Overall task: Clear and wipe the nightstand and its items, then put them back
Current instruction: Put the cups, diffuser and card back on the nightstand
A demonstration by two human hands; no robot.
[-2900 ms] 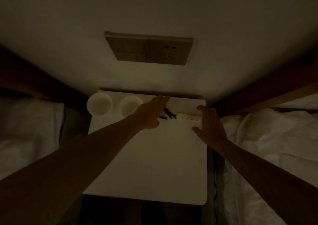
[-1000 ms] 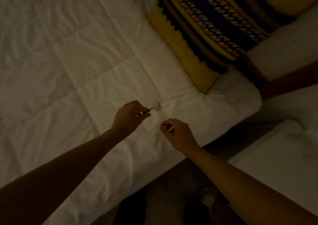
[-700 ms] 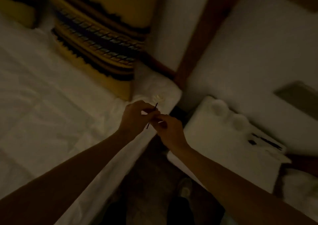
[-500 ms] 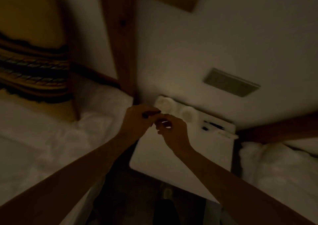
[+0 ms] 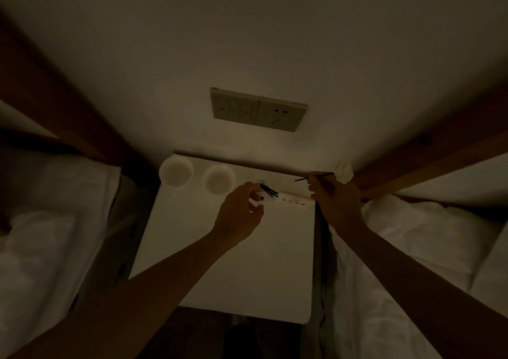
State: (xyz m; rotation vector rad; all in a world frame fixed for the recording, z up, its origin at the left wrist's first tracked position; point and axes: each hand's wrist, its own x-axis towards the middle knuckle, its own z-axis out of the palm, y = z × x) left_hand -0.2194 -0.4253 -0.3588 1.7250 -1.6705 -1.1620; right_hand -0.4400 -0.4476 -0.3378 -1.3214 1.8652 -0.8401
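Note:
The white nightstand (image 5: pixel 231 265) stands between two beds. Two white cups (image 5: pixel 176 172) (image 5: pixel 219 179) sit at its back left. A small bundle of thin black sticks (image 5: pixel 270 191) lies near the back middle. My left hand (image 5: pixel 239 215) has its curled fingertips pinching the bundle's near end. My right hand (image 5: pixel 335 202), over the back right corner, pinches a single thin black stick (image 5: pixel 313 176) and holds a crumpled white wad (image 5: pixel 345 172) against it. A flat white strip with dark marks (image 5: pixel 294 200) lies between my hands.
A double wall socket plate (image 5: pixel 258 110) is on the wall above the nightstand. White bedding lies on the left (image 5: pixel 46 243) and on the right (image 5: pixel 412 248), with brown wooden bed frames (image 5: pixel 428 152) on both sides. The room is dim.
My view swung from the left bed back to the nightstand. The single stick passed from my left hand to my right, and my left hand reached the bundle of sticks.

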